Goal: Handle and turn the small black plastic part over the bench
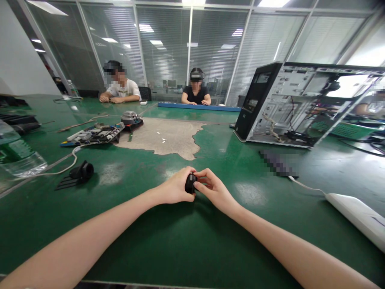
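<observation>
A small black object (190, 183) is held between my two hands, above the green table (168, 249). My left hand (177, 187) wraps round its left side, with the thumb below and the fingers above. On its right side, the thumb and fingertips of my right hand (213, 187) pinch its edge. What the object is cannot be made out. A separate black plastic part (81, 172) with a round end and flat prongs lies on the table to the left.
An open computer case (261, 102) stands at the right, with a blurred dark device (278, 163) and a white power strip (355, 214) nearer. A circuit board (93, 134), a cable and a plastic bottle (18, 152) are left. Two people sit across the table.
</observation>
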Demonstrator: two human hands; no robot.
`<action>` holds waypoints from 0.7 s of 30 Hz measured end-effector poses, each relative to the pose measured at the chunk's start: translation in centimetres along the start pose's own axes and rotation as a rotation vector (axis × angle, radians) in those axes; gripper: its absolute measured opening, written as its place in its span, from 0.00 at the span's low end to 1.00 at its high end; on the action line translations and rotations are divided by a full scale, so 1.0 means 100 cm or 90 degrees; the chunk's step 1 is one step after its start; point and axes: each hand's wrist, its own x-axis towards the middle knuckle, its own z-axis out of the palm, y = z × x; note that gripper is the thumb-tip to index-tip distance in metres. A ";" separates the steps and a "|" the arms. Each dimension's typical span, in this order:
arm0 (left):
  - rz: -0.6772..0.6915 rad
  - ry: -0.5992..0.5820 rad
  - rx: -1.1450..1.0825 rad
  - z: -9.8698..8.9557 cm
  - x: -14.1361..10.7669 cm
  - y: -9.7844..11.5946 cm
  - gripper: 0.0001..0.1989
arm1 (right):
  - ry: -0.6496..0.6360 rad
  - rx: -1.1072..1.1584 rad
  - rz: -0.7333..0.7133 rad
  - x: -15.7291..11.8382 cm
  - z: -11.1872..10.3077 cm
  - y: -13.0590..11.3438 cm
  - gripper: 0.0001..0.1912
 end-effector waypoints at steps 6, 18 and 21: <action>-0.011 0.000 -0.009 0.000 -0.001 0.000 0.28 | -0.010 -0.028 0.029 0.002 -0.002 0.000 0.11; -0.006 0.005 -0.037 0.002 -0.001 -0.002 0.27 | -0.008 -0.039 -0.035 -0.003 -0.003 0.002 0.09; -0.011 0.007 -0.035 0.002 0.000 0.000 0.27 | 0.001 -0.019 -0.010 0.000 -0.001 0.001 0.11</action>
